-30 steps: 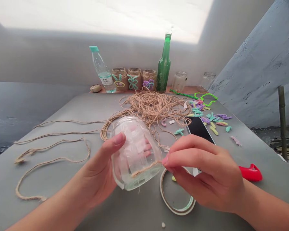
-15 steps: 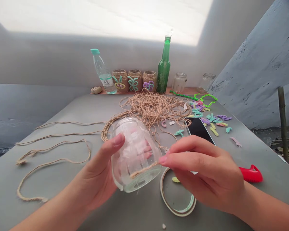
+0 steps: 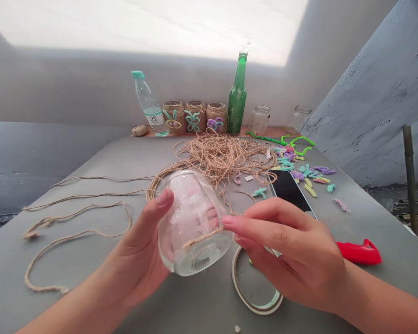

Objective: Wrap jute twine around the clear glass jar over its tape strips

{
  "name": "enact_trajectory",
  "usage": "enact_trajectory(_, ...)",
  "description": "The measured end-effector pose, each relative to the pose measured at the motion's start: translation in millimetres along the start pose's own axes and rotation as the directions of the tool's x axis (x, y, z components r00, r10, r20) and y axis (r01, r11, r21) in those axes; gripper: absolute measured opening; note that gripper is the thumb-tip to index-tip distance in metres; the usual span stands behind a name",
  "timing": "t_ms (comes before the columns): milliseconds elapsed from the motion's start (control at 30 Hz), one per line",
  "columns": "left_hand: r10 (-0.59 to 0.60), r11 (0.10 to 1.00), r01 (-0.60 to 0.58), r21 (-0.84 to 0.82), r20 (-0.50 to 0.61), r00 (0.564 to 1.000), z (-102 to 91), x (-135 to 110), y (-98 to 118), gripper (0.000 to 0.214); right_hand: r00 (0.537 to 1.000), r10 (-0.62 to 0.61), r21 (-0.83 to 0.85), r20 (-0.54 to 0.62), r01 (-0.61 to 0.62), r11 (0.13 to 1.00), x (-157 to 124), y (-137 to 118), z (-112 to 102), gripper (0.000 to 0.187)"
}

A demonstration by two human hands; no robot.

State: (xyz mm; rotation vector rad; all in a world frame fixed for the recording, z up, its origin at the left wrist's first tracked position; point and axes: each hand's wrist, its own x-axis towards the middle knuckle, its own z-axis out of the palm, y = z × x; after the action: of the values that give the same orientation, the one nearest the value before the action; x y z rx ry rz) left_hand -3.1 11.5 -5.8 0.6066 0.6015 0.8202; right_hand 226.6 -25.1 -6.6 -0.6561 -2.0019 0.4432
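My left hand is wrapped round a clear glass jar, held tilted above the grey table, thumb on its near side. A short length of jute twine lies across the jar near its base. My right hand pinches that twine against the glass with thumb and forefinger. Strips of pale tape show on the jar's wall.
A roll of tape lies under my right hand, a red cutter and a phone to the right. A heap of twine, coloured pipe-cleaner bits, three wrapped jars, a green bottle, a water bottle and empty jars stand behind.
My right hand's fingertips have slid left along the jar, pressing the twine further round it. The jar has turned slightly in my left hand.
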Motion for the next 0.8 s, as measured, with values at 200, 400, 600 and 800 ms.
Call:
enact_trajectory(200, 0.037, 0.998, -0.037, -0.055, 0.003, 0.999, -5.9, -1.3, 1.5, 0.082, 0.987, 0.136, 0.081, -0.083, -0.129, 0.988, 0.7, -1.1, 1.6, 0.053)
enact_trajectory(400, 0.084, 0.995, -0.088, -0.049, -0.084, 0.993, -6.6, -1.4, 3.2, 0.074, 0.988, 0.148, 0.059, -0.052, -0.145, 0.988, 4.3, -0.6, 2.8, 0.027)
enact_trajectory(600, 0.100, 0.994, -0.103, -0.027, -0.081, 0.992, -7.2, -0.2, 2.3, 0.068, 0.982, 0.183, 0.075, -0.036, -0.180, 0.981, 4.0, 0.7, 5.3, 0.029)
enact_trajectory(800, 0.134, 0.991, -0.134, -0.010, -0.004, 0.991, -5.4, 0.5, 1.7, 0.069, 0.959, 0.280, 0.129, -0.039, -0.274, 0.953, 1.1, 0.7, 7.9, 0.026)
